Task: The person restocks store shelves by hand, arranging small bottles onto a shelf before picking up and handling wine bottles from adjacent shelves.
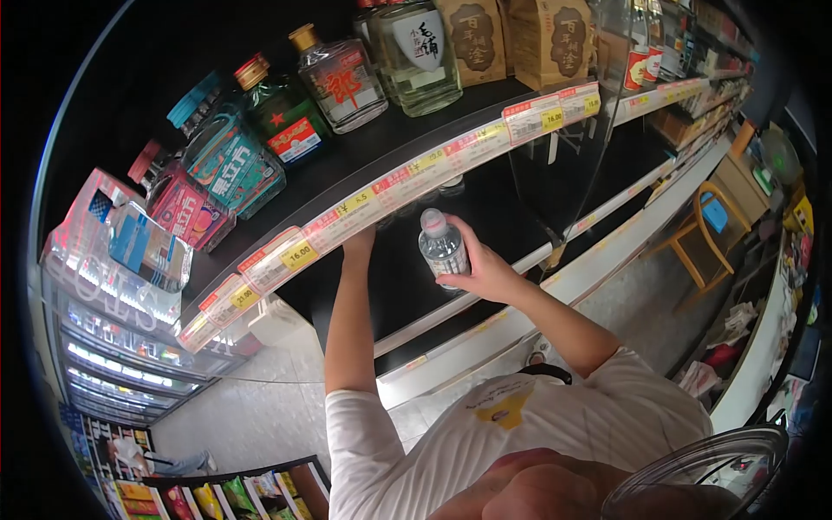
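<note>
My right hand [490, 267] is wrapped round a small clear bottle [442, 245] with a pale cap, held upright over the lower black shelf [407, 290]. My left hand [360, 236] reaches in under the upper shelf's edge; its fingers are hidden behind the price strip [407, 179]. Beyond the held bottle, parts of other clear bottles [451, 185] show beneath the upper shelf.
Glass bottles [342, 85] and brown paper packages [549, 43] stand on the upper shelf. A clear divider [589, 165] rises at the right. Farther right is a wooden chair [712, 227]. A person [165, 461] is at the lower left.
</note>
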The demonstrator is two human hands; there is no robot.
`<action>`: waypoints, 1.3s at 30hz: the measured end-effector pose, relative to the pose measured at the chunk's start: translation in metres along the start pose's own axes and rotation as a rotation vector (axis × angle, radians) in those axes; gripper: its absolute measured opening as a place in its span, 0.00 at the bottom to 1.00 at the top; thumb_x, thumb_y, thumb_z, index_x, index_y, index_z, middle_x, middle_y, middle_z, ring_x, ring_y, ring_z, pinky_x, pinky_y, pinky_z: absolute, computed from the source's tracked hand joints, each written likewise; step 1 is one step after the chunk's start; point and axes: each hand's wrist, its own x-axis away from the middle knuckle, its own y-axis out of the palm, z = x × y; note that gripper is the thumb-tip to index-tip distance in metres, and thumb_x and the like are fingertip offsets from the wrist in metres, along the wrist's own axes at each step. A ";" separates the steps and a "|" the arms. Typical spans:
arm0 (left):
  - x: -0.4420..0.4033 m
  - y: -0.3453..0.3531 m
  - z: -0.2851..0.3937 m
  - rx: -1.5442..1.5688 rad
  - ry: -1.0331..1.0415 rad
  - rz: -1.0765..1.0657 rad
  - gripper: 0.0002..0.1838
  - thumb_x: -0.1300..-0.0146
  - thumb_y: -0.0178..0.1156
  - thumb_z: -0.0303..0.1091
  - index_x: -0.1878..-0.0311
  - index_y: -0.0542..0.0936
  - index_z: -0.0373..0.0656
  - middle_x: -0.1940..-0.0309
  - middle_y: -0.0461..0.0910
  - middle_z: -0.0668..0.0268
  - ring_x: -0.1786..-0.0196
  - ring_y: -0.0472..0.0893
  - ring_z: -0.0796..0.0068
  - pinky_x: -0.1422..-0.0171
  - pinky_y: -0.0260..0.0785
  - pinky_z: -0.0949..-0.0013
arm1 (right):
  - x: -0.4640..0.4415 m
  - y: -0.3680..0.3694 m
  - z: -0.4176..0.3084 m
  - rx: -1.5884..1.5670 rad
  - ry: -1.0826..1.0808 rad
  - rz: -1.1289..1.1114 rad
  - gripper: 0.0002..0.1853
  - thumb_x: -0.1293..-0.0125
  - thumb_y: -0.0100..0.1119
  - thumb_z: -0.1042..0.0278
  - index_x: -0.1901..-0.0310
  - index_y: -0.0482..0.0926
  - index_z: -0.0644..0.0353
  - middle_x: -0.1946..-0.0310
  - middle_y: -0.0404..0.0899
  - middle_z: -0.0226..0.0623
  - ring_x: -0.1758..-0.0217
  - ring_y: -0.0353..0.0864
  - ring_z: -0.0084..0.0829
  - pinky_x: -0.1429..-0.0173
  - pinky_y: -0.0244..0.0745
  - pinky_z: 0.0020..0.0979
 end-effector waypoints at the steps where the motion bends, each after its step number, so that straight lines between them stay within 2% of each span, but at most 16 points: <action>1: 0.003 0.000 -0.004 0.039 -0.079 -0.030 0.14 0.28 0.67 0.33 0.46 0.82 0.34 0.60 0.86 0.57 0.59 0.86 0.68 0.53 0.77 0.62 | 0.001 -0.002 -0.001 0.006 0.007 -0.002 0.55 0.40 0.77 0.66 0.18 0.47 0.54 0.29 0.69 0.56 0.27 0.74 0.49 0.25 0.67 0.42; 4: 0.005 -0.011 -0.007 0.061 -0.265 -0.208 0.18 0.28 0.66 0.34 0.40 0.80 0.37 0.47 0.83 0.53 0.44 0.82 0.57 0.41 0.74 0.57 | 0.000 -0.009 -0.003 0.048 -0.008 0.039 0.55 0.40 0.78 0.66 0.19 0.48 0.55 0.28 0.68 0.55 0.26 0.73 0.49 0.25 0.67 0.42; 6: 0.006 -0.024 0.002 0.068 -0.286 -0.261 0.21 0.29 0.66 0.35 0.38 0.78 0.37 0.43 0.82 0.49 0.40 0.81 0.51 0.37 0.73 0.54 | -0.004 -0.014 0.004 0.061 -0.027 0.119 0.55 0.42 0.78 0.67 0.19 0.51 0.56 0.27 0.67 0.54 0.25 0.71 0.50 0.23 0.66 0.41; 8: -0.002 -0.046 0.047 0.099 -0.213 -0.212 0.23 0.30 0.68 0.36 0.40 0.76 0.31 0.49 0.83 0.45 0.47 0.83 0.48 0.40 0.73 0.53 | -0.014 -0.025 0.027 0.107 -0.048 0.203 0.54 0.43 0.79 0.67 0.20 0.52 0.57 0.28 0.66 0.55 0.24 0.69 0.51 0.23 0.65 0.42; 11: 0.007 -0.066 0.072 0.100 -0.332 -0.252 0.33 0.30 0.67 0.37 0.30 0.66 0.30 0.44 0.79 0.39 0.41 0.81 0.41 0.36 0.71 0.51 | -0.032 -0.046 0.039 0.282 -0.070 0.378 0.54 0.43 0.79 0.67 0.20 0.53 0.59 0.33 0.67 0.55 0.28 0.70 0.54 0.24 0.65 0.43; 14: 0.026 -0.083 0.099 -0.002 -0.278 -0.220 0.40 0.28 0.65 0.37 0.24 0.56 0.27 0.41 0.77 0.36 0.38 0.79 0.40 0.34 0.70 0.51 | -0.060 -0.071 0.066 0.285 -0.119 0.461 0.52 0.41 0.77 0.69 0.20 0.53 0.59 0.30 0.68 0.58 0.25 0.69 0.53 0.23 0.65 0.42; 16: 0.039 -0.094 0.120 0.028 -0.356 -0.252 0.40 0.28 0.63 0.37 0.23 0.54 0.27 0.35 0.71 0.34 0.33 0.75 0.36 0.29 0.67 0.51 | -0.075 -0.085 0.077 0.330 -0.054 0.478 0.52 0.41 0.77 0.69 0.20 0.54 0.59 0.29 0.70 0.57 0.24 0.70 0.50 0.23 0.65 0.41; 18: 0.051 -0.099 0.143 0.138 -0.354 -0.182 0.39 0.28 0.63 0.35 0.24 0.56 0.27 0.33 0.68 0.33 0.31 0.72 0.33 0.26 0.63 0.48 | -0.087 -0.090 0.088 0.391 -0.018 0.514 0.49 0.39 0.76 0.67 0.21 0.55 0.59 0.32 0.73 0.57 0.27 0.72 0.54 0.28 0.70 0.44; 19: 0.058 -0.103 0.153 0.097 -0.387 -0.222 0.42 0.28 0.63 0.35 0.23 0.52 0.25 0.32 0.65 0.32 0.31 0.71 0.32 0.27 0.65 0.48 | -0.094 -0.092 0.095 0.424 -0.013 0.530 0.48 0.38 0.75 0.66 0.22 0.56 0.59 0.32 0.74 0.57 0.28 0.72 0.55 0.29 0.71 0.45; 22: 0.068 -0.113 0.187 0.130 -0.508 -0.257 0.42 0.28 0.64 0.37 0.23 0.52 0.26 0.33 0.65 0.33 0.32 0.73 0.32 0.31 0.69 0.49 | -0.115 -0.100 0.110 0.511 0.022 0.512 0.42 0.35 0.72 0.63 0.25 0.59 0.60 0.35 0.76 0.59 0.31 0.74 0.59 0.34 0.73 0.48; 24: 0.077 -0.111 0.195 0.083 -0.418 -0.254 0.41 0.30 0.64 0.37 0.24 0.53 0.26 0.37 0.67 0.34 0.38 0.75 0.31 0.37 0.72 0.47 | -0.128 -0.105 0.136 0.562 -0.068 0.503 0.39 0.34 0.72 0.62 0.26 0.62 0.60 0.36 0.77 0.58 0.32 0.75 0.59 0.35 0.74 0.48; 27: 0.077 -0.111 0.211 0.097 -0.405 -0.259 0.40 0.31 0.65 0.36 0.25 0.55 0.29 0.42 0.70 0.37 0.44 0.77 0.31 0.40 0.72 0.45 | -0.141 -0.106 0.148 0.643 -0.219 0.506 0.31 0.33 0.71 0.62 0.32 0.71 0.61 0.39 0.80 0.55 0.34 0.79 0.54 0.35 0.74 0.45; 30: 0.072 -0.109 0.219 0.155 -0.406 -0.258 0.39 0.32 0.66 0.36 0.25 0.57 0.32 0.43 0.71 0.39 0.42 0.76 0.33 0.39 0.72 0.45 | -0.148 -0.118 0.153 0.410 -0.112 0.349 0.25 0.32 0.70 0.62 0.37 0.77 0.64 0.41 0.82 0.50 0.35 0.81 0.47 0.33 0.73 0.41; 31: 0.072 -0.106 0.219 0.163 -0.397 -0.242 0.39 0.33 0.66 0.36 0.26 0.59 0.34 0.44 0.73 0.41 0.42 0.76 0.35 0.40 0.72 0.46 | -0.148 -0.120 0.147 0.506 0.004 0.305 0.24 0.31 0.68 0.65 0.38 0.77 0.65 0.42 0.82 0.49 0.36 0.81 0.43 0.32 0.72 0.40; 35: 0.070 -0.096 0.218 0.214 -0.399 -0.303 0.39 0.33 0.65 0.36 0.26 0.58 0.31 0.41 0.73 0.41 0.40 0.77 0.37 0.37 0.72 0.50 | -0.153 -0.112 0.152 0.506 -0.175 0.370 0.22 0.31 0.65 0.68 0.38 0.77 0.66 0.41 0.81 0.51 0.35 0.79 0.46 0.31 0.71 0.42; 39: 0.064 -0.090 0.224 0.251 -0.380 -0.313 0.38 0.34 0.66 0.37 0.27 0.60 0.32 0.43 0.73 0.41 0.41 0.77 0.36 0.38 0.72 0.48 | -0.166 -0.111 0.165 0.629 -0.189 0.213 0.21 0.29 0.63 0.66 0.38 0.77 0.65 0.39 0.80 0.50 0.33 0.77 0.46 0.29 0.70 0.42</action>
